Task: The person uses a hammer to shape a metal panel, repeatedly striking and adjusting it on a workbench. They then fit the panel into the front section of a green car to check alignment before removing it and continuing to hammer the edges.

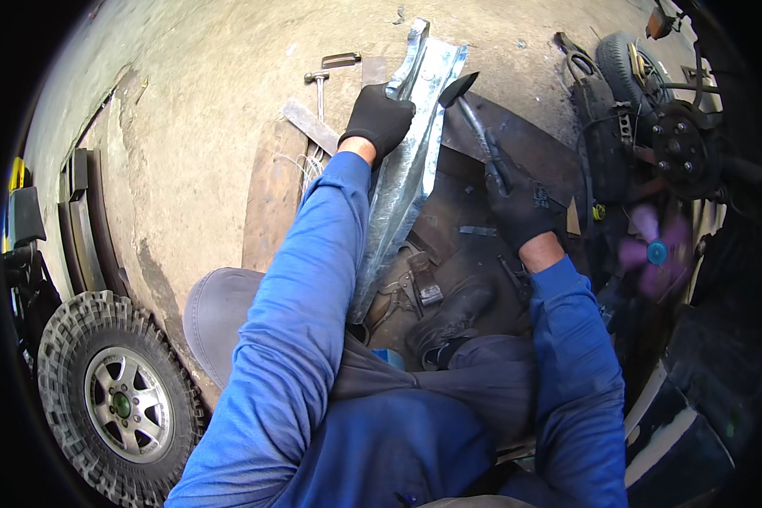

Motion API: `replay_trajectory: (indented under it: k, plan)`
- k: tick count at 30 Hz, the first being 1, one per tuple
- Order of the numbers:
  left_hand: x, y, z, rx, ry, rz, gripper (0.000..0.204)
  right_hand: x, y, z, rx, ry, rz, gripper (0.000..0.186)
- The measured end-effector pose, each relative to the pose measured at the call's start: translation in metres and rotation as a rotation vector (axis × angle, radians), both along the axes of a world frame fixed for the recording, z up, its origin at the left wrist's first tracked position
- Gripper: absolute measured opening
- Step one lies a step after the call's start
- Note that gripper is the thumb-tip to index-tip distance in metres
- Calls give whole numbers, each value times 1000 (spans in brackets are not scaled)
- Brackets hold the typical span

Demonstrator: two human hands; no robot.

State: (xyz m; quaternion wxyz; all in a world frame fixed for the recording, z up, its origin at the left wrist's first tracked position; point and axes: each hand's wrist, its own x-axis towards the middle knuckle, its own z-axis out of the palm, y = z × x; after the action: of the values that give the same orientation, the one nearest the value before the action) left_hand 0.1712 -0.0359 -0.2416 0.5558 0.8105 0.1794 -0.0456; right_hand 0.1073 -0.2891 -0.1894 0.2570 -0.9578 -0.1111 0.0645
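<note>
A long bent sheet-metal channel (398, 186), silvery with bluish patches, slants up from between my legs. My left hand (379, 120), in a black glove, is closed around its left edge near the upper end. In my right hand (519, 207), gloved in black too, I grip a chipping hammer (483, 135) by its metal handle. The hammer's dark pointed head is up beside the right edge of the channel; whether it touches the metal I cannot tell. Beneath the channel lies a dark flat metal plate (516, 127).
Left of the channel lie another hammer (317, 80), a flat metal strip (310, 127) and a brown board (267, 190). Locking pliers (411, 292) rest near my shoe. A large off-road wheel (118, 402) stands at lower left. A purple-bladed fan (656, 251) and a wheel hub (686, 148) are at right.
</note>
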Motion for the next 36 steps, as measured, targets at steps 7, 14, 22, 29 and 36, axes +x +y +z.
replay_trajectory:
  k: [7, 14, 22, 29, 36]
  plan:
    - [0, 1, -9, -46, -2, 43, 38, 2, 7, 17, 202, -101, -24, 41]
    - [-1, 4, -7, -67, 62, 27, 40, 11, 7, 16, -128, -50, 19, 43]
    - [-3, 3, -7, -11, -13, 37, 36, 3, -5, -12, -46, 24, 28, 48]
    - [-6, -6, -25, 36, -114, 71, 32, -7, -27, -18, -48, -139, 2, 50]
    - [-15, 25, -37, 121, -320, -75, 24, -95, -59, 30, 259, 116, -300, 51]
